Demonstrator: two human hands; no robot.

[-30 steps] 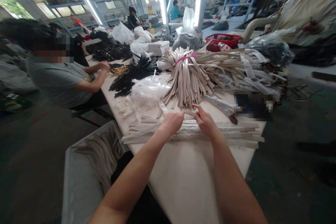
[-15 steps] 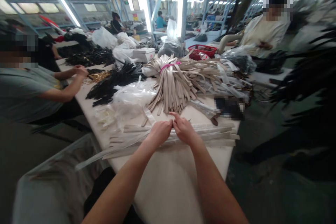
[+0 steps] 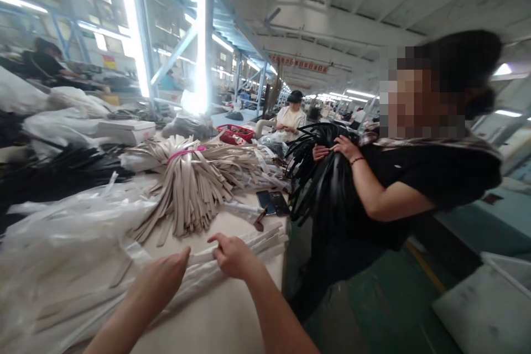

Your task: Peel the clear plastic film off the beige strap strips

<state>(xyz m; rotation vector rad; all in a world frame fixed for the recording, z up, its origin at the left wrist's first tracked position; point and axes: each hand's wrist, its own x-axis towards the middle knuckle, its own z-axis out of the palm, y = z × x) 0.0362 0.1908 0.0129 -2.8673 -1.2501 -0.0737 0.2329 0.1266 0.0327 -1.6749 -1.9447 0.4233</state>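
My left hand [image 3: 164,279] is closed, with its thumb along the top, over several long pale strips that lie on the table. Just to its right, my right hand [image 3: 234,257] is closed too, its index finger partly sticking out. A pale flat strip [image 3: 201,256] spans the small gap between my hands and seems held in both. The loose pale strips [image 3: 265,240] stretch out to the right beyond my right hand. Behind them stands a bundle of beige strips [image 3: 188,193], bound with a pink tie [image 3: 182,154].
Clear plastic bags [image 3: 78,227] cover the table's left. A dark phone-like object [image 3: 271,203] lies near the right edge. At right, a co-worker [image 3: 390,193] holds a bundle of black strips [image 3: 327,177]. A red basket [image 3: 236,133] and white box [image 3: 124,131] stand at the back.
The view has swung to the right, bringing a co-worker with black strips close into sight. My hands have moved slightly apart, showing the pale strip between them.
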